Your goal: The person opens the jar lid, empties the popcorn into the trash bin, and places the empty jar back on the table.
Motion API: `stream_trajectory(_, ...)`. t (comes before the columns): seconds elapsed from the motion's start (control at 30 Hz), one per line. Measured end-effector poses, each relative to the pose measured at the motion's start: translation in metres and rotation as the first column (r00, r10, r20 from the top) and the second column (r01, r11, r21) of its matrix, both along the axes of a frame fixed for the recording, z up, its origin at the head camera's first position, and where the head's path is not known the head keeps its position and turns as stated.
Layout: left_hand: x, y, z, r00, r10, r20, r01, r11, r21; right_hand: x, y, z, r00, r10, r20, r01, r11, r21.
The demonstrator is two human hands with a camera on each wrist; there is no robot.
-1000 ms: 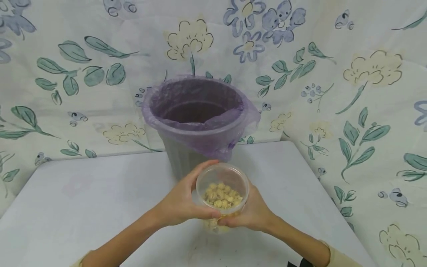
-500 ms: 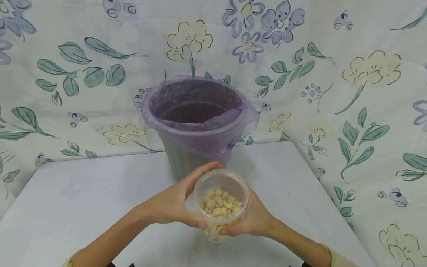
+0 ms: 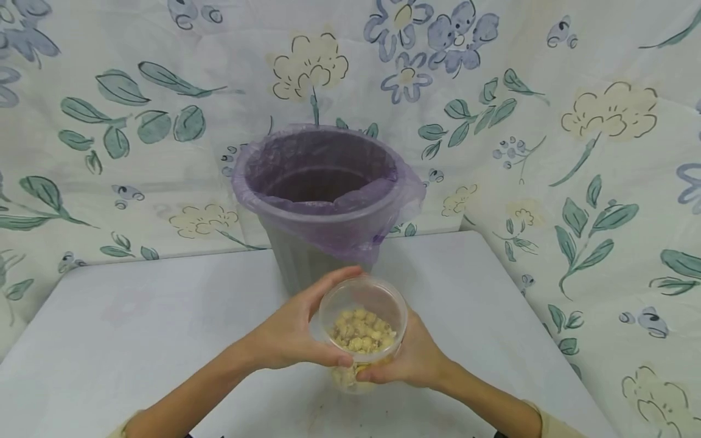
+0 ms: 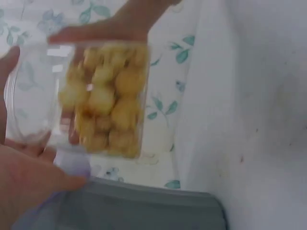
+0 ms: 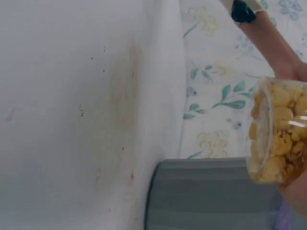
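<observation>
- We saw the left hand (image 3: 298, 334) curled around a clear, cylindrical plastic tub (image 3: 356, 295) of yellow, rounded pieces (image 3: 364, 331).
- Right hand (image 3: 418, 356) gripped its opposite side.
- We noted the tub above the white table (image 3: 181, 316).

One left hand (image 3: 290, 339) and one right hand (image 3: 416, 358) are making two hands, and two sleeves (image 3: 555, 424) are showing. The hands are sharing one tub (image 3: 358, 295). Popcorn pieces (image 3: 361, 334) are numbering well over a dozen, crowding too closely for an exact count. One bin (image 3: 296, 267) is wearing one bag (image 3: 347, 234) and standing on one table (image 3: 164, 328), where specks (image 5: 82, 114) are numbering more than five.
</observation>
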State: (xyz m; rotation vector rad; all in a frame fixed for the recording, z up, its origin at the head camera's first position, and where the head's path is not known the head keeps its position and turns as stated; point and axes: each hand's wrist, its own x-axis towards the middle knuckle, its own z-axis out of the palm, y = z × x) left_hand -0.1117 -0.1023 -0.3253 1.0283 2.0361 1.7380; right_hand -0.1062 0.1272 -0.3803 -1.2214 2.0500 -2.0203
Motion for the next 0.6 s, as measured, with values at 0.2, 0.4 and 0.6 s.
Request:
stream_trajectory(0.2, 0.01, 0.01, -0.002, 0.985, 0.163, -0.055, -0.164, 0.987, -0.004, -0.001, 0.001, -0.001, 0.995, -0.102, 0.019, 0.101, 0.995, 0.02)
stream_trajectory(0.4, -0.005, -0.006, -0.003, 1.0, -0.004, -0.028, 0.003, 0.999, -0.053, 0.0, 0.001, -0.002, 0.997, -0.023, 0.076, 0.025, 0.999, -0.022)
stream_trajectory(0.6, -0.015, -0.009, -0.005, 0.974, -0.211, 0.087, 0.211, 0.977, -0.001, 0.002, 0.0, -0.002, 0.99, 0.114, 0.089, -0.109, 0.992, -0.062)
